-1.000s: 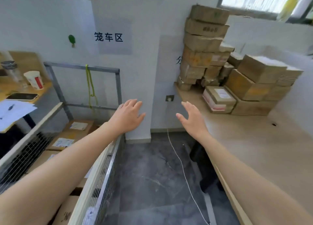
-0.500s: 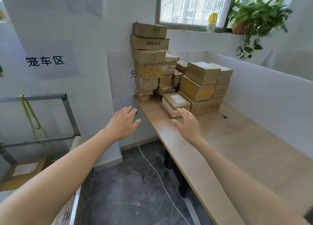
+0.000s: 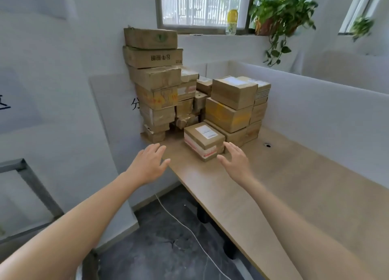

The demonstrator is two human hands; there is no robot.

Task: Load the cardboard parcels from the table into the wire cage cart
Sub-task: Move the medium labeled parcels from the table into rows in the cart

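Centre frame, head view: left hand (image 3: 150, 164) and right hand (image 3: 235, 163) were empty, fingers straight and spread wide, either side of a small parcel (image 3: 203, 139) on the table (image 3: 294, 185). Right-hand contact unclear. Parcel stack (image 3: 155, 84) stood behind, upper centre. Cart frame (image 3: 27, 174) sat at left edge.

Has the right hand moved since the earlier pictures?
Yes. The right hand came forward along the table, up beside the front parcel.
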